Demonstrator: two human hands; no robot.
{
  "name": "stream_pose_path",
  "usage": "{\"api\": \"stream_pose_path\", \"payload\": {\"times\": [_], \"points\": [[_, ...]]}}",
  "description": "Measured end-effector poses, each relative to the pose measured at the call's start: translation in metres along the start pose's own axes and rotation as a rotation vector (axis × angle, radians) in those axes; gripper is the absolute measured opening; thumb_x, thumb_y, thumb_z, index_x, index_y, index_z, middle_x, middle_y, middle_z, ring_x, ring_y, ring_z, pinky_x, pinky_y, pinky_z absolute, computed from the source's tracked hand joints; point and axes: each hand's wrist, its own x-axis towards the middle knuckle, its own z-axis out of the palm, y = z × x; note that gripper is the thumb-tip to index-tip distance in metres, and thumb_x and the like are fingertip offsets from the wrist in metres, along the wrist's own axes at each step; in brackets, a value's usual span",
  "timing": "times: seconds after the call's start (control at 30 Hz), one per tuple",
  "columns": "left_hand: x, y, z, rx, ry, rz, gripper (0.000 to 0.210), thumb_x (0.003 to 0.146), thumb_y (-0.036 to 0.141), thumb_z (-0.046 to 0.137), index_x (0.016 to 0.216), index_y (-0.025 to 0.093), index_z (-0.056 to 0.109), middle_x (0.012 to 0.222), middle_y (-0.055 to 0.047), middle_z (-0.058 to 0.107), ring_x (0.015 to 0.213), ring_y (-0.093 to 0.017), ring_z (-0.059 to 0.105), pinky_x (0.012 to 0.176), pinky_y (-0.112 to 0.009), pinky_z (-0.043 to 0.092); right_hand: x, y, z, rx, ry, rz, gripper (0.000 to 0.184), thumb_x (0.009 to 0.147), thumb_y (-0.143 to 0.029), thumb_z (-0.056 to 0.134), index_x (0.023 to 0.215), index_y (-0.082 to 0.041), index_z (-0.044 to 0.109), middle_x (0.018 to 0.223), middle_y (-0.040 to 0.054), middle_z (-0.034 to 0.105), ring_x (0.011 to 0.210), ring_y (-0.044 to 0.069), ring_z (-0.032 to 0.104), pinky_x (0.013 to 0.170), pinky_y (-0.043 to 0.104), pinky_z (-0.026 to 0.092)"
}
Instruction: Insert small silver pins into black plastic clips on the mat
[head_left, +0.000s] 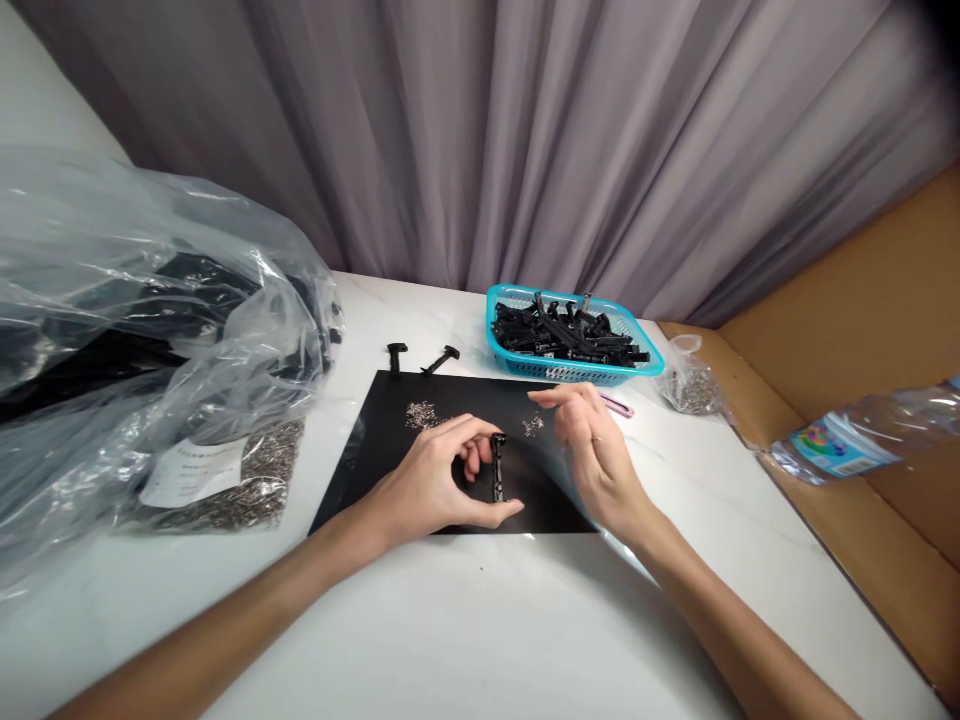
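Note:
A slim black plastic part (pixel 498 468) stands upright between the thumb and fingers of my left hand (pixel 431 478), which grips it by its two ends above the black mat (pixel 360 470). My right hand (pixel 594 450) is raised over the right side of the mat, apart from the part. Its forefinger points left and the other fingers are curled in; anything held at the fingertips is too small to make out. Close to that hand lies a small scatter of tiny metal pieces (pixel 533 427). A larger pile of tiny metal pieces (pixel 421 415) lies beyond my left hand.
Two black plastic pieces (pixel 396 358) lie behind the mat. A blue basket (pixel 491 300) holds many black parts. Beside it are a pink-handled tool (pixel 618 405) and a bag of metal pieces (pixel 690 385). Large plastic bags (pixel 247 350) fill the left; a bottle (pixel 847 440) lies right.

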Motion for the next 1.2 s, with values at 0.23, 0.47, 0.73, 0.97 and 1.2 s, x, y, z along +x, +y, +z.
{"api": "stream_pose_path", "payload": {"times": [0.23,0.47,0.73,0.97,1.2], "points": [[-0.001,0.001,0.001,-0.007,-0.025,-0.037,0.052,0.064,0.037,0.089,0.105,0.018,0.065,0.087,0.001,0.059,0.069,-0.013,0.058,0.064,-0.029,0.059,0.001,0.013,-0.007,-0.182,-0.110,-0.027,0.050,0.112,-0.040,0.026,0.097,-0.024,0.071,0.085,0.0056,0.063,0.084,0.022,0.058,0.087,0.042,0.049],[-0.001,0.001,0.001,-0.025,-0.039,-0.027,0.049,0.067,0.037,0.088,0.105,0.019,0.062,0.084,0.002,0.055,0.071,-0.013,0.057,0.065,-0.030,0.060,-0.001,0.010,-0.007,-0.145,-0.389,-0.190,0.032,0.109,-0.033,0.042,0.133,-0.030,0.063,0.112,0.0076,0.063,0.090,0.018,0.067,0.073,0.030,0.058],[-0.003,0.003,0.004,-0.009,-0.070,-0.019,0.050,0.070,0.038,0.087,0.108,0.021,0.060,0.088,0.002,0.055,0.073,-0.014,0.058,0.067,-0.031,0.058,-0.007,0.018,0.000,-0.289,-0.231,-0.390,0.025,0.107,-0.024,0.048,0.112,-0.024,0.072,0.099,0.0056,0.071,0.077,0.014,0.068,0.061,0.025,0.053],[-0.004,0.001,0.005,0.031,-0.081,-0.004,0.051,0.070,0.040,0.087,0.109,0.021,0.060,0.086,0.002,0.054,0.074,-0.014,0.057,0.068,-0.031,0.057,-0.004,0.005,-0.001,-0.469,-0.261,-0.463,0.023,0.108,-0.021,0.042,0.105,-0.018,0.064,0.098,0.0068,0.072,0.067,0.012,0.063,0.053,0.025,0.046],[-0.003,0.003,0.005,0.103,-0.065,0.020,0.049,0.071,0.037,0.086,0.109,0.021,0.059,0.088,0.002,0.053,0.077,-0.014,0.057,0.073,-0.031,0.057,-0.006,0.003,0.002,-0.398,-0.208,-0.303,0.007,0.105,-0.018,0.045,0.107,-0.019,0.051,0.103,0.0069,0.068,0.064,0.011,0.059,0.049,0.023,0.042]]}}
